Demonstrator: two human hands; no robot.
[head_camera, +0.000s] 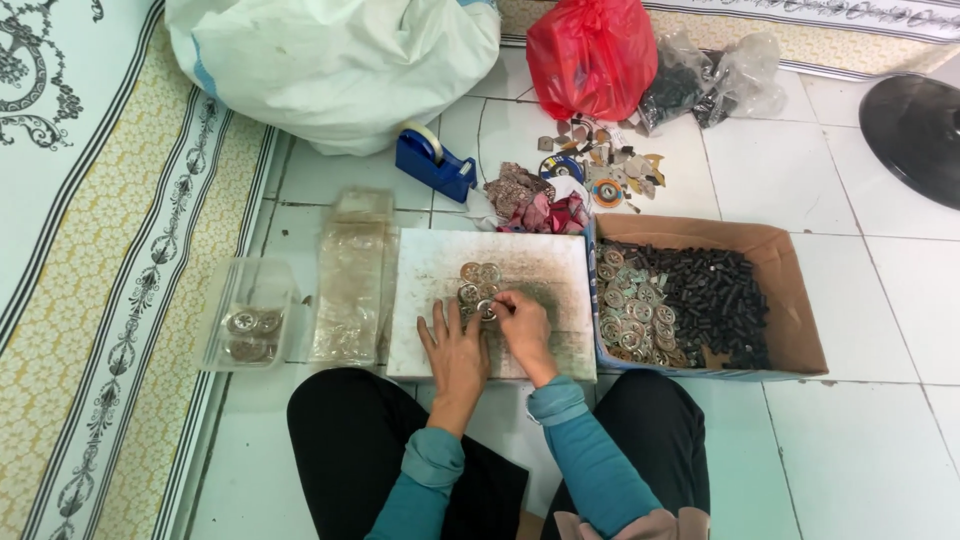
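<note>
Round metal pieces (480, 285) lie in a small cluster near the middle of the white board (440, 260), which we take as our landmark, just ahead of our knees on the tiled floor. As we judge it, the sorting is at an early stage: only a handful sit laid out on the board, while far more wait in the cardboard box (790, 300) just to the board's right, where silvery round pieces (635, 315) are heaped beside a mass of small black parts (715, 300). To the board's left lies a stack of clear plastic sleeves (350, 285), and further left a clear plastic tub (245, 315) with a few finished-looking discs (250, 335) inside, so little seems packed so far.

Beyond the board's far edge we see a big white sack (330, 60), a red plastic bag (592, 55), a blue tape dispenser (435, 165) and a scatter of scraps (600, 165).

Our left hand (455, 345) lies flat on the board's near half, palm down, fingers spread and pointing away from us, holding nothing, its fingertips just beside the cluster. Our right hand (522, 325) is curled, its fingertips pinched on one piece at the cluster's near edge; whether it has lifted that piece or only presses it, we cannot tell.
</note>
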